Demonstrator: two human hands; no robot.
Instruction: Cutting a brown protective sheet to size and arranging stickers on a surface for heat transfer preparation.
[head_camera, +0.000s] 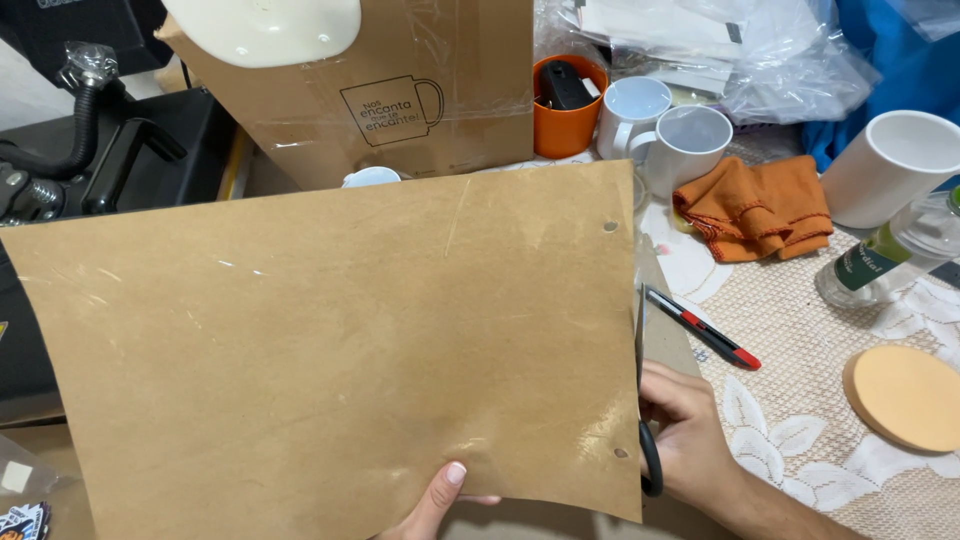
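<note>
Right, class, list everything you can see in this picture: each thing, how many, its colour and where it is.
Brown sheet: one, glossy tan with small punched holes, centre, held up
Scissors: one, black handle, at the sheet's right edge
Cardboard box: one, brown, behind the sheet
White mugs: three, top right
Orange cup: one, beside the mugs, dark item inside
Orange cloth: one, crumpled, right
Pen: one, black and red, on the lace tablecloth
Round coaster: one, pale orange, lower right
Clear bottle: one, green label, right edge
Black machine: one, upper left
Left hand: thumb on the sheet's bottom edge
Right hand: holds the scissors
</note>
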